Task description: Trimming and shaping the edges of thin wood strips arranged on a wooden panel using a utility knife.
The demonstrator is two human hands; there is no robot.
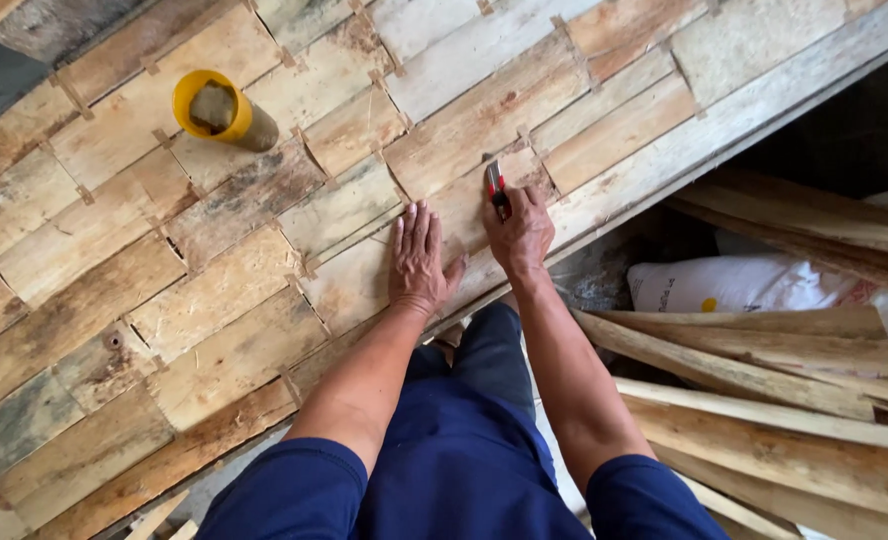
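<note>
Left hand [419,258] lay flat, fingers spread, pinning the woven mat [214,290]; right hand [520,232] gripped a red stapler [495,186] mid-fastening. Next likely needed firm press.

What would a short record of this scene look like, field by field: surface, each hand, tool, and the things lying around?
Surface: woven panel of flat, pale, stained strips, spread in front of the person
Left hand: flat, palm down, pressing on the panel
Right hand: closed in a grip on a red and black cutter, its tip against a strip
Upper left: yellow-rimmed cup lying on the panel
Right side: loose long strips piled beside a white sack
Clothing: dark blue sleeves and trousers
</note>
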